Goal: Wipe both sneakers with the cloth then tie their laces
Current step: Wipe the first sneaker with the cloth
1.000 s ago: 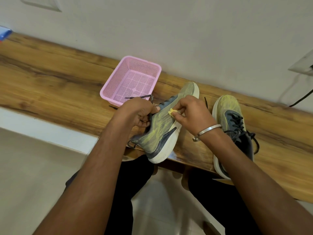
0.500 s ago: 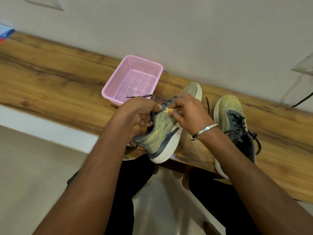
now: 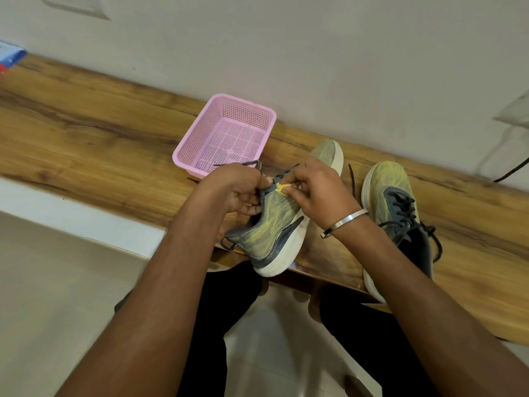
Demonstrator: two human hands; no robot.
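On sneaker (image 3: 274,224), right hand (image 3: 320,190) w/ cloth (image 3: 280,188) shifted toward laces.

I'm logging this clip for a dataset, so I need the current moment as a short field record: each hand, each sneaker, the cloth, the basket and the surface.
left hand: grips the held sneaker at its collar
right hand: pinches the yellow cloth against the sneaker's lace area
held sneaker: tilted on its side, laces loose
second sneaker: upright on the wooden shelf, laces untied
yellow cloth: small, mostly hidden by fingers
pink basket: on the shelf, beside the held sneaker
wooden shelf: runs along the wall
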